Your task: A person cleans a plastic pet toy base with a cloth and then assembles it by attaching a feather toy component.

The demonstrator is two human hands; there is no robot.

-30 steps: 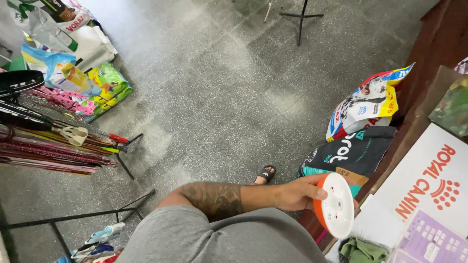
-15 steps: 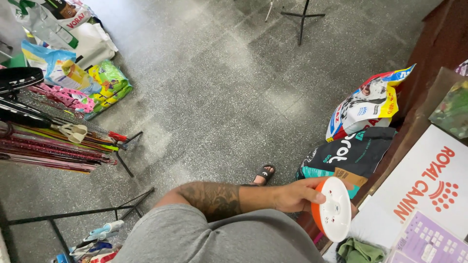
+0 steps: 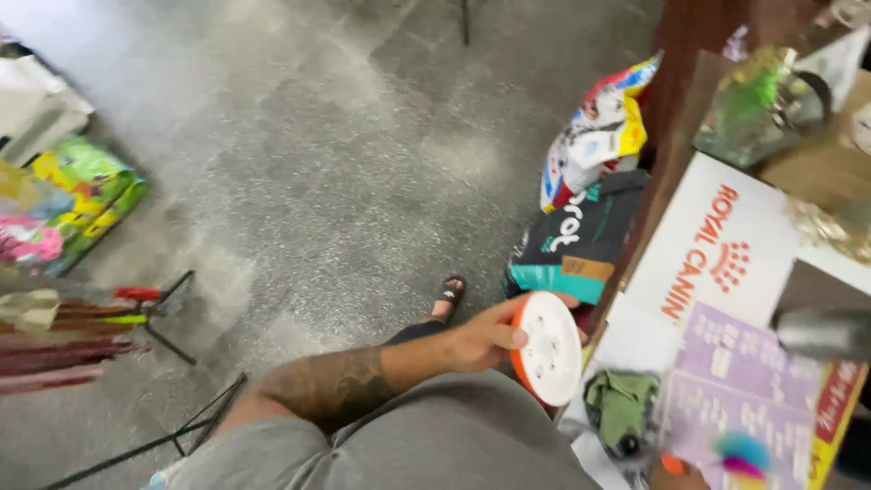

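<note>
- Round white disc with an orange rim (image 3: 547, 349): you are holding it in your left hand (image 3: 481, 338), thumb lying across its pierced white face and fingers curling behind the rim.
- You are keeping the disc off the floor, tilted on edge just beside the near corner of the desk (image 3: 676, 109), with the hand's forearm reaching across your grey-clad lap.
- Your right hand is not showing anywhere in the view, so its state cannot be told.
- A white carton with red lettering (image 3: 717, 249) is lying on the desk just past the disc, and a purple printed box (image 3: 744, 390) is sitting nearer to you, beside an olive-green cloth item (image 3: 621, 408).
- Two pet-food bags are leaning against the desk's side: a dark teal one (image 3: 576, 240) near the disc, and a white, red and yellow one (image 3: 594, 136) behind it.
- A foot in a black sandal (image 3: 447, 295) is resting on the speckled grey floor (image 3: 318, 163) just below your hand.
- Judging by how things lie, the disc is picked up and securely gripped, but it is not yet resting on the desk or on any other surface; setting it somewhere is what seems left.
- Bright green and pink bags (image 3: 68, 200) and a rack of thin rods (image 3: 82, 331) are standing well apart, across the floor.
</note>
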